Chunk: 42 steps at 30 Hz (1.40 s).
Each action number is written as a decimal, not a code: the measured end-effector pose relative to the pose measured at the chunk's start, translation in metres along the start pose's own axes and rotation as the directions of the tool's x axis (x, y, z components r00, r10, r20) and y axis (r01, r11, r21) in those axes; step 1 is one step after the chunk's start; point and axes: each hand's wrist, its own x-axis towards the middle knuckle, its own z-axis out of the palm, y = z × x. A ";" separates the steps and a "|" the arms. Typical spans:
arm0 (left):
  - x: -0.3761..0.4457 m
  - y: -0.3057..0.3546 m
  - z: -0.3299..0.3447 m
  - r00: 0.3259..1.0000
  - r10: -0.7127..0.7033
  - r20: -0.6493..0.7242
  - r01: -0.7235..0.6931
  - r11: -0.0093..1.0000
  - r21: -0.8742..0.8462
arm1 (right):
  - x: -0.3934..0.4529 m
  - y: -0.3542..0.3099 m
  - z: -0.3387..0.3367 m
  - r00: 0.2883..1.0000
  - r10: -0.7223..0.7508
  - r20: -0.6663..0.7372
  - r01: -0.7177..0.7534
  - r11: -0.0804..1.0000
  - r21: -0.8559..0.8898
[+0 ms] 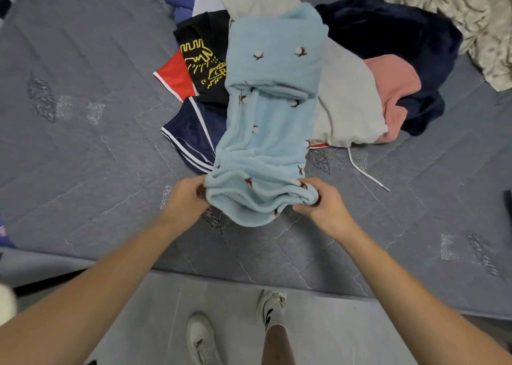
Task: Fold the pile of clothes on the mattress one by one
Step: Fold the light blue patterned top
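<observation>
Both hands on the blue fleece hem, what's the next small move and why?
Probably pull the light blue fleece garment toward the mattress edge: left hand and right hand grip its near end, but the rest drapes over the pile.

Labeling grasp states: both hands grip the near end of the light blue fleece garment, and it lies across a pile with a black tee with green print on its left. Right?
One error: the print on the black tee is yellow, not green, as the head view shows. The rest holds: the left hand and right hand both grip the near end of the light blue fleece garment, which lies across the pile.
</observation>
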 end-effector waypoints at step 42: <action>0.070 0.039 0.081 0.782 -0.468 -0.412 0.489 0.870 -0.062 | 0.093 0.031 0.022 0.825 0.428 -0.369 -0.461 0.887 -0.001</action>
